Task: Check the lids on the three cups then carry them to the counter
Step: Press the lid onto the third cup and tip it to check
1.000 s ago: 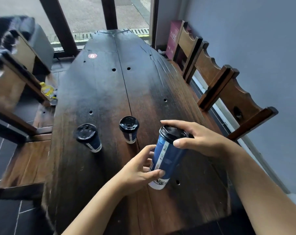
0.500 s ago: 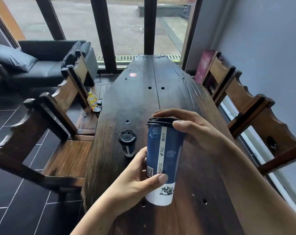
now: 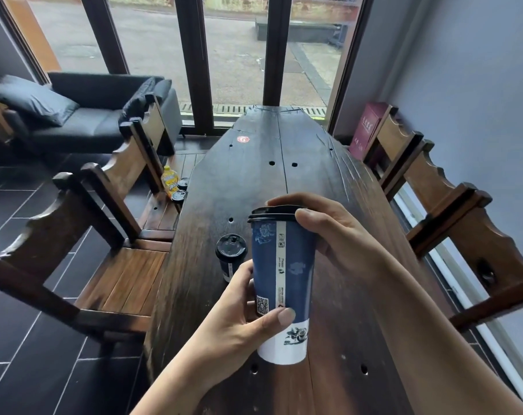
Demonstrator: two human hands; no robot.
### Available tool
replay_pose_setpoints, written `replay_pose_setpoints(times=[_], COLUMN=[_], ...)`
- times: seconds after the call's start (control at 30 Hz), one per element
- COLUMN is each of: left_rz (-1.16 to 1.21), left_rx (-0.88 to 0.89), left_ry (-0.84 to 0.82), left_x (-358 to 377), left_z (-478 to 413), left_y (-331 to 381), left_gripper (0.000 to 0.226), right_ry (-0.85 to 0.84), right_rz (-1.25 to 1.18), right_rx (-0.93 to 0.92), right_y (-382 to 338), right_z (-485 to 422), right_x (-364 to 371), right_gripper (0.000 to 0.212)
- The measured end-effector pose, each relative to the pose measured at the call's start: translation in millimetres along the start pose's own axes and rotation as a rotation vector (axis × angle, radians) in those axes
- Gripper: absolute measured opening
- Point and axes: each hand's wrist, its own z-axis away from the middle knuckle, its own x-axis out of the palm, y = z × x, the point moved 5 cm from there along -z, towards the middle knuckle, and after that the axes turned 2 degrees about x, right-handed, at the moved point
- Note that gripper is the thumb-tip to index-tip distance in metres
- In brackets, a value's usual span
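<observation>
While a black sofa (image 3: 89, 121) sits far left beneath the window, two wooden chairs (image 3: 110, 235) line the table's left side, and a yellow bottle (image 3: 169, 181) stands on the farther seat next to two dark cans (image 3: 179, 190). On the dark wooden table (image 3: 284, 151), a short cup (image 3: 231, 256) with a black lid stands upright, its base hidden behind the left hand (image 3: 236, 322). That hand wraps the lower half of a tall blue cup (image 3: 284, 280), thumb laid across the front beside the printed code. The cup is held roughly upright above the table, near its middle. Its black lid (image 3: 273, 214) sits on the rim, and the right hand (image 3: 341, 244) curls around it, thumb on the near edge and fingers behind. Farther right, a red box (image 3: 366, 130) leans in the corner behind more chairs (image 3: 463, 235).
</observation>
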Motion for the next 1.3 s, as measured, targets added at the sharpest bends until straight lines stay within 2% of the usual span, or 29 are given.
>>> replay_pose_setpoints(times=[0.23,0.4,0.8,0.93,1.03,1.17,1.3], left_rz=[-0.013,-0.056,-0.063,-0.155,-0.167,-0.225,-0.298], left_rx=[0.001,-0.011,-0.058,-0.111,-0.164,-0.238,-0.315], left_ry=[-0.007,-0.004,-0.029,-0.004,-0.015,-0.048,-0.074], left_x=[2,2,-5,-12,-11,-5,-8], left_z=[-7,-8,-17,-24,-30,-43,-64], left_y=[4,2,-16,-38,-67,-109,-156], left_gripper=[0.071,0.056,0.074,0.070,0.066,0.060,0.057], right_ry=[0.002,0.006,-0.056,-0.088,-0.076,0.011,0.109], right_rz=[-0.003,0.016,0.029,0.054,0.057,0.017,0.062], right_rx=[-0.018,-0.019,0.031,0.076,0.122,0.208,0.339], right_y=[0,1,17,43,70,116,174], right_z=[-4,-5,2,14,22,30,29], right_x=[-5,-9,-11,-9,-11,-26,-44], right_gripper=[0.059,0.058,0.055,0.053,0.059,0.063,0.055])
